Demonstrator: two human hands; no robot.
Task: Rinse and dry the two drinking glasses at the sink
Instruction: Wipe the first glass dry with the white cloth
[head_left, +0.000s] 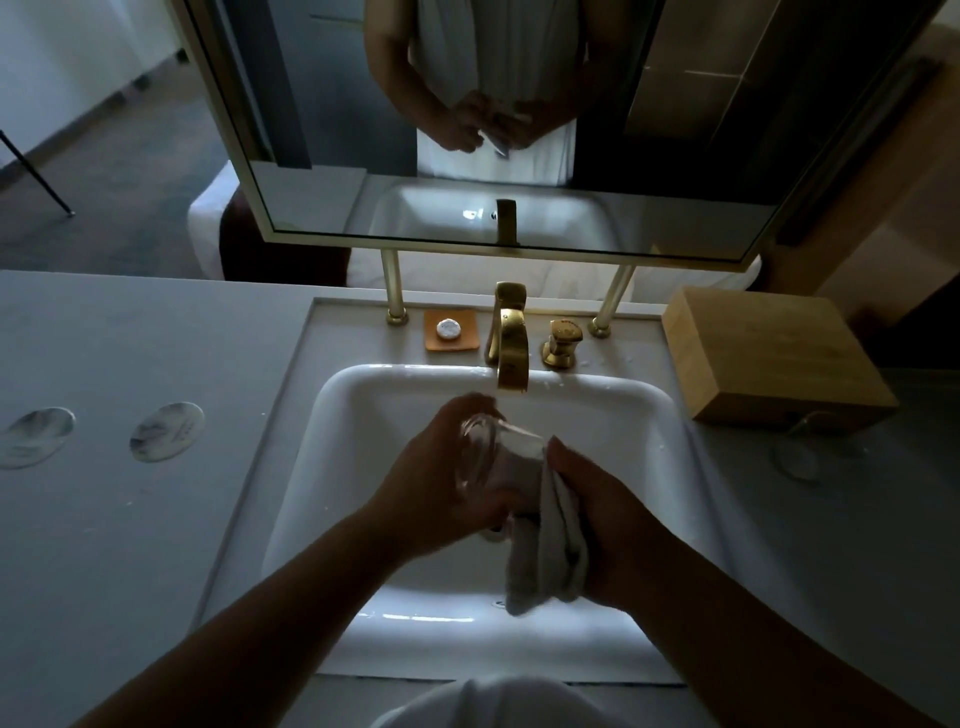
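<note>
Over the white sink basin (363, 415) my left hand (431, 483) grips a clear drinking glass (480, 452), tipped on its side with its thick base toward the faucet. My right hand (602, 519) holds a white cloth (545, 551); part of the cloth is pushed into the glass's mouth and the rest hangs down. A second clear glass (800, 460) stands on the counter at the right, faint in the dim light.
A gold faucet (511, 343) with a gold handle (561, 343) rises behind the basin, no water running. An orange soap dish (451, 332) sits left of it. A wooden box (769, 353) is at the right, two round coasters (166, 431) on the left counter, a mirror (519, 130) above.
</note>
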